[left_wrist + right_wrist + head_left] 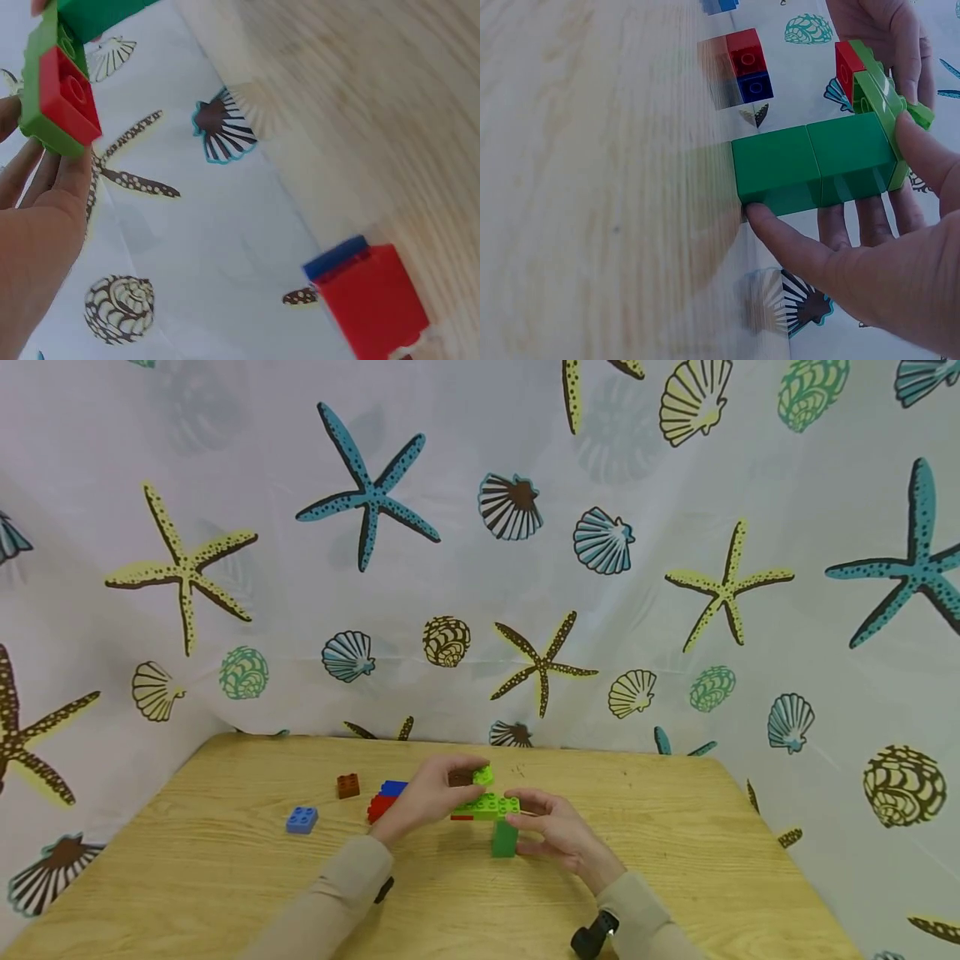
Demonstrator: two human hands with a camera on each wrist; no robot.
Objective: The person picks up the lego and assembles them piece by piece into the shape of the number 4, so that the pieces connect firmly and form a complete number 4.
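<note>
A built piece stands on the table: two dark green bricks (814,161) stacked as a column, with a long light green brick (487,807) across the top, jutting to the left. Under its jutting end sits a red brick (69,97). My left hand (429,797) pinches a small light green brick (483,774) over the long one, its fingers at the left end. My right hand (558,835) grips the column from the right, thumb at the long brick's end and fingers behind the dark green bricks. The palm side of the left hand is partly hidden in the head view.
Left of the built piece, red bricks (381,808) and a blue brick (393,787) sit together, partly behind the left forearm. Farther left are a brown brick (348,786) and a light blue brick (302,820). A patterned curtain (450,585) hangs behind the wooden table (225,877).
</note>
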